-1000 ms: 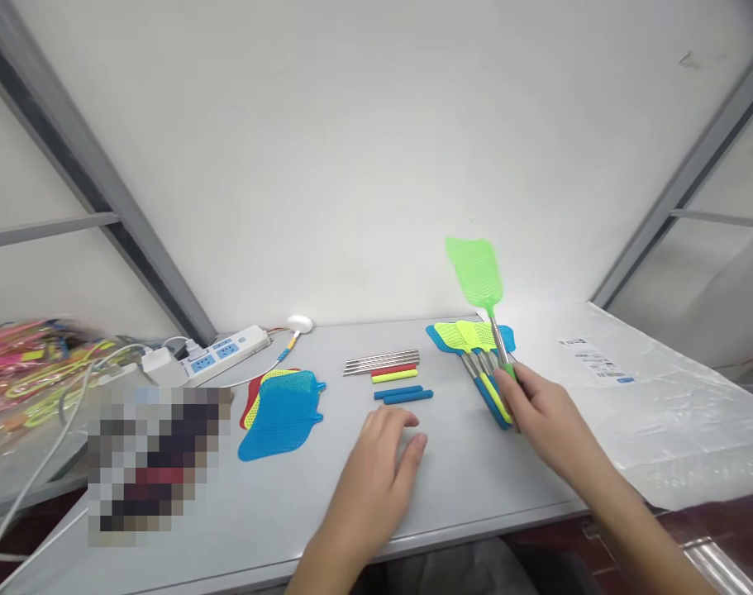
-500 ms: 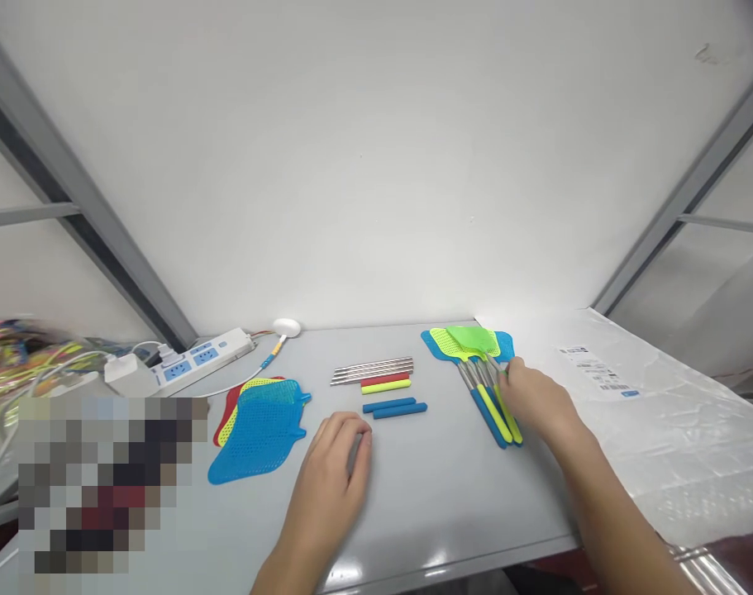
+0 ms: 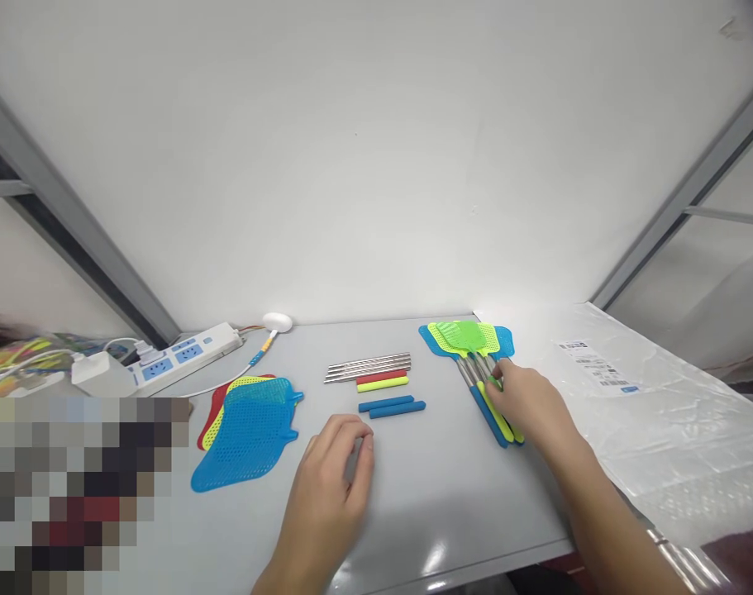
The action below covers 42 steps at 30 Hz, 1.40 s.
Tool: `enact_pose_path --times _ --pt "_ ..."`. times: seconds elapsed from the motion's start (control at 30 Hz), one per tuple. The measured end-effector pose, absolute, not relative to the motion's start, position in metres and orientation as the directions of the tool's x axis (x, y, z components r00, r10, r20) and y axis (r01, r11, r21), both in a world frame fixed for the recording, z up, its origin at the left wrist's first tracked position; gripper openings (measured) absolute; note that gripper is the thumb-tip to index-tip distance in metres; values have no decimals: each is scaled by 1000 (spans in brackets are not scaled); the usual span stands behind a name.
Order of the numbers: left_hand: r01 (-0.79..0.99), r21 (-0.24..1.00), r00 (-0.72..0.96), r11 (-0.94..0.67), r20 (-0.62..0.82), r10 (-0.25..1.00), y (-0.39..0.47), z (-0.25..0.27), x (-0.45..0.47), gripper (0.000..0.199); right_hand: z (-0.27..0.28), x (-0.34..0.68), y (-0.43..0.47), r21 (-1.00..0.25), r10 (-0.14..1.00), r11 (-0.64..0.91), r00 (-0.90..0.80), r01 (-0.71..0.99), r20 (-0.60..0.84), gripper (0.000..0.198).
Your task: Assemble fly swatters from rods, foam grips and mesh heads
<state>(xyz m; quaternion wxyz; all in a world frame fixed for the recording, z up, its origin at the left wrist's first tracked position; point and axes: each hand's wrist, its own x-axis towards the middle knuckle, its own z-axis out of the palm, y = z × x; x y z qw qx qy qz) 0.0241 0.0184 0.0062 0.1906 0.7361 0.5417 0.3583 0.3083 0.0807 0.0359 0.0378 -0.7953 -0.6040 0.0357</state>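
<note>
Head view: whole swatters (image 3: 488,417) lie overlapping toward the table's (image 3: 450,504) right edge, heads pointing to its far edge; these look done. Unjoined are the loose heads (image 3: 245,442), stacked toward the left edge, and mid-table four metal rods (image 3: 369,366) and four coloured grips (image 3: 397,409). Right hand (image 3: 528,401), its forearm slanting in over the near edge, pinches the topmost green swatter (image 3: 463,336) by its handle, fingers angled down. Left hand (image 3: 332,467) holds nothing, fingers loosely curled, thumb apart, between heads and grips.
</note>
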Motion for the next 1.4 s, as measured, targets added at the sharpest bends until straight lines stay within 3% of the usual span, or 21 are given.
enact_pose_path --times 0.6,0.83,0.93,1.17,1.27,1.4 --pt "656 679 127 -331 333 934 20 3 26 15 31 309 78 -179 949 -311 316 933 -2 34" --pt "682 655 155 -327 307 939 20 6 26 15 53 321 62 -459 879 -206 369 864 301 27" --pt "682 655 167 -325 293 941 21 5 24 14 54 328 56 -536 867 -130 357 834 346 27" --pt "734 576 212 -360 309 927 25 6 24 18 48 288 47 -548 955 84 90 832 284 28" --pt "789 480 247 -383 323 914 31 17 28 20 62 259 50 -436 966 238 -166 868 199 25" --pt "859 333 307 -389 275 911 56 36 29 23 84 230 78 -241 888 456 -457 857 56 27"
